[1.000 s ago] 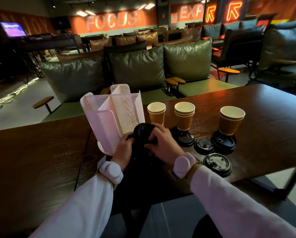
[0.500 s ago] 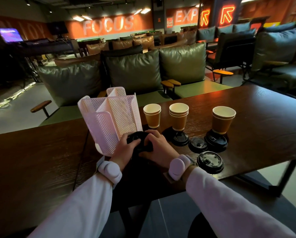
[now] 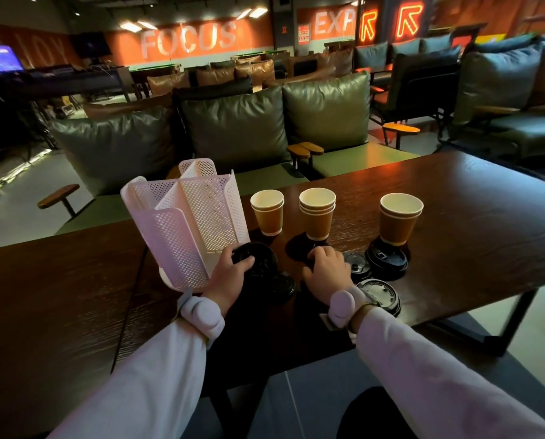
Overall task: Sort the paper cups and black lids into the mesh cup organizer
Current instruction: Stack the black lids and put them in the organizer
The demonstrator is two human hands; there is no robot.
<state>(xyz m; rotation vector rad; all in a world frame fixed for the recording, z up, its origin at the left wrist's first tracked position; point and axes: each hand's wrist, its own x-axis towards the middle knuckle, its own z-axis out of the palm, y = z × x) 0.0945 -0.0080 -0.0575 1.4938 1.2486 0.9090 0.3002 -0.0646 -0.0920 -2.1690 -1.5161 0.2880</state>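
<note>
Left hand [image 3: 230,275]: grasping top lid [image 3: 260,259], thumb laid across its upper face, fingers curled round the far rim; wrist low over the table, white sleeve [image 3: 144,375] coming in from 7 o'clock. Small lid [image 3: 284,286] at 4 o'clock of the held one, partly covered by it. Mesh organizer [image 3: 185,223] just beside this hand at 10 o'clock; held lid low at its 4 o'clock corner, well below the rim.

Right hand [image 3: 326,270]: palm down, fingers bent onto dark lid [image 3: 296,248] at the foot of middle cup stack [image 3: 317,213]; grasp or mere touch, cannot tell. Loose lid [image 3: 356,267] just beside at 3 o'clock; near lid [image 3: 383,294] at 5 o'clock, by the wristband [image 3: 344,307].

Further out: left cup stack [image 3: 268,213] at 12 o'clock of the left hand; right cup stack [image 3: 399,220] at 2 o'clock of the right hand, lid pile [image 3: 388,261] at its foot. All on dark wooden table [image 3: 470,217]. Green sofa [image 3: 239,128] beyond the far edge at 12 o'clock
</note>
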